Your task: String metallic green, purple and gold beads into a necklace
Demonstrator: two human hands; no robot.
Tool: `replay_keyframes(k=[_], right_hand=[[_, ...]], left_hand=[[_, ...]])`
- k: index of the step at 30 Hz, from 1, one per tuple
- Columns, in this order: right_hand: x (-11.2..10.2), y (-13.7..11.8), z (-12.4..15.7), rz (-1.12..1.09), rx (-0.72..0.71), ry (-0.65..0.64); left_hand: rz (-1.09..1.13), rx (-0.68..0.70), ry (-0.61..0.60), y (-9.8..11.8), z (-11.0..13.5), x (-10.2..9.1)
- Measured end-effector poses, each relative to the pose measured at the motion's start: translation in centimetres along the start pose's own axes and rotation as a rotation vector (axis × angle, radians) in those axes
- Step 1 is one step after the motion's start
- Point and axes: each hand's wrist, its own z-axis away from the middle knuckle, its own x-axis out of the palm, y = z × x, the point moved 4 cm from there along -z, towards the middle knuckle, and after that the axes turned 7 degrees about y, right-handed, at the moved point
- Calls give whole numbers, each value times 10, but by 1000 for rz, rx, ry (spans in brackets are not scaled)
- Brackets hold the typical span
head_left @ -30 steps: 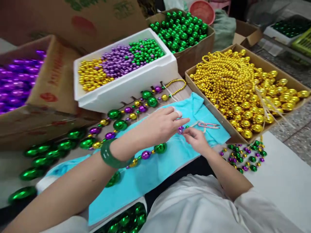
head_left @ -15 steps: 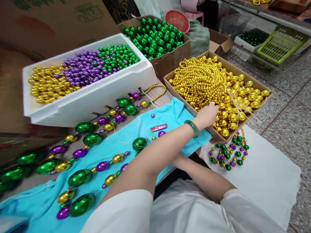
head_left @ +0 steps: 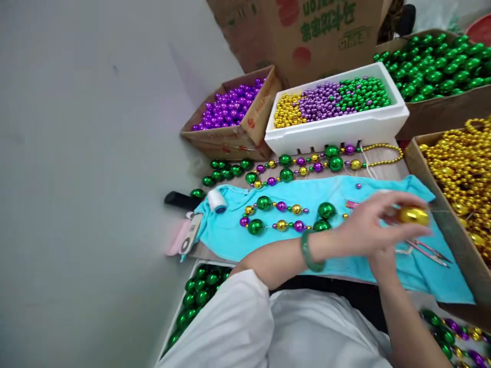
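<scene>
My left hand (head_left: 364,227), with a green bangle on its wrist, is closed around a shiny gold bead (head_left: 413,215) over the right part of the turquoise towel (head_left: 226,243). Below it my right hand (head_left: 383,258) is mostly covered by the left, so its fingers do not show. Beneath the hands lie pink-handled thread snips (head_left: 428,251). A strand of green, gold and purple beads (head_left: 264,203) curves across the towel towards the left wrist. Behind it, a longer bead necklace (head_left: 286,175) rests along the white foam box (head_left: 337,125).
A carton of purple beads (head_left: 230,105) stands behind on the left, a carton of green beads (head_left: 433,76) at the back right. The gold bead carton (head_left: 452,204) borders the towel's right side. A thread spool (head_left: 217,201) and a tray of green beads (head_left: 201,291) are at left.
My left hand has come out of the gold bead carton, back over the towel, with a gold bead in it. The view has swung left, bringing in the wall and purple bead carton.
</scene>
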Motion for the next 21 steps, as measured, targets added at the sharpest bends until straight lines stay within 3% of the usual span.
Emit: replay_keyframes(k=[2,4,7,12,21], right_hand=[[-5,4,3,-171,92,39],[-7,6,8,-340,193,67],[-1,-1,16,-377,217,-3],[14,-16,25,-245,158,-117],[22,-19,22,-147,130,-129]], left_hand=[[270,-209,273,-15,15,-60],[496,-376,493,-35,27,-106],[795,-517,688,-57,38,-145],[1058,-571,792,-72,43,-162],[1155,-575,792,-79,42,-165]])
